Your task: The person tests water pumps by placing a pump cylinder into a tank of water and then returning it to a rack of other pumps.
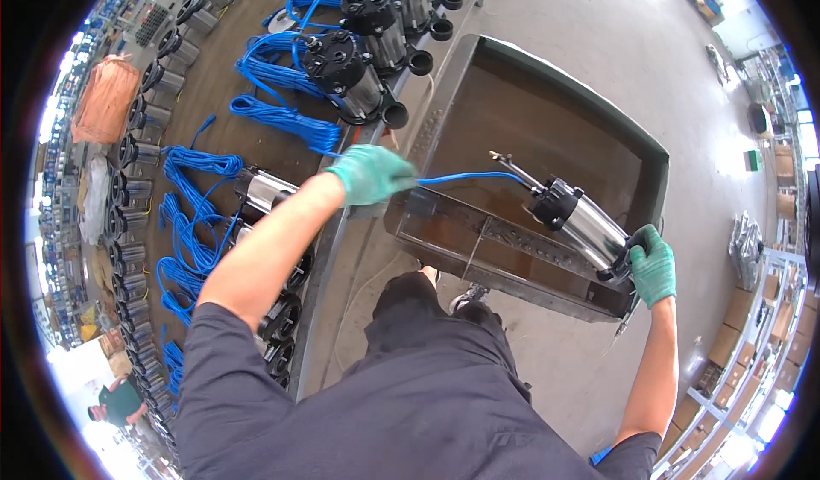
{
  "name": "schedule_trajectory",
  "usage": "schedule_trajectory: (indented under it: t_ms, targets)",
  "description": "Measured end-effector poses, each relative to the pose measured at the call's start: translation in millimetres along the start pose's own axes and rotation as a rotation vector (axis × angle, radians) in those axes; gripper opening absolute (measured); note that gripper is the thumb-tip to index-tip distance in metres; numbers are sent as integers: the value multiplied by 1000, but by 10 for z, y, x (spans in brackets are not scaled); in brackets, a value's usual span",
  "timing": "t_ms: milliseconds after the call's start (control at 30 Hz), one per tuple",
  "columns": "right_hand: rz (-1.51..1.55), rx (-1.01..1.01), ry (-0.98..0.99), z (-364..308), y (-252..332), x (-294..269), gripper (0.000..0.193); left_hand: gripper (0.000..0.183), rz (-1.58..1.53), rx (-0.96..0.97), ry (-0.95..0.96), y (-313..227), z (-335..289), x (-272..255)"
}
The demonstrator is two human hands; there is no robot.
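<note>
My right hand (653,268), in a green glove, is closed round the lower end of a steel-and-black submersible pump (589,224). The pump is tilted over the near right part of a dark metal tank (658,168), its black top toward the middle. A thin fitting (514,169) sticks out from that top. From the pump a blue cable (465,176) runs left to my left hand (371,175), also green-gloved and slightly blurred. Its fingers are closed on the cable. Beside the left wrist lies a coiled blue cable bundle (286,124) on the workbench.
Several upright pumps (346,74) with black caps stand along the bench edge. More blue coils (184,224) and lying pumps (266,190) are at left. A row of pumps (132,215) lines the bench's far side. Shelving with boxes (743,343) stands at right.
</note>
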State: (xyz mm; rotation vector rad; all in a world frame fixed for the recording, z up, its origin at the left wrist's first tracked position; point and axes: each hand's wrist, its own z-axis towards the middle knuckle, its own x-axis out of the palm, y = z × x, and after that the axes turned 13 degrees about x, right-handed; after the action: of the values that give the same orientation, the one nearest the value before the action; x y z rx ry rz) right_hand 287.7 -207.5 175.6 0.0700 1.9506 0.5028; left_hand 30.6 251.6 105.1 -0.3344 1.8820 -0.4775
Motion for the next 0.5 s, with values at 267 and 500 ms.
schedule_trajectory:
  t_ms: [267,500]
  targets:
    - [-456,77,20,888,293,669,26,28,13,9,-244,-36,967,798]
    - [-521,52,86,1358,281,1346,29,30,-66,-252,-256,-21,1124,960]
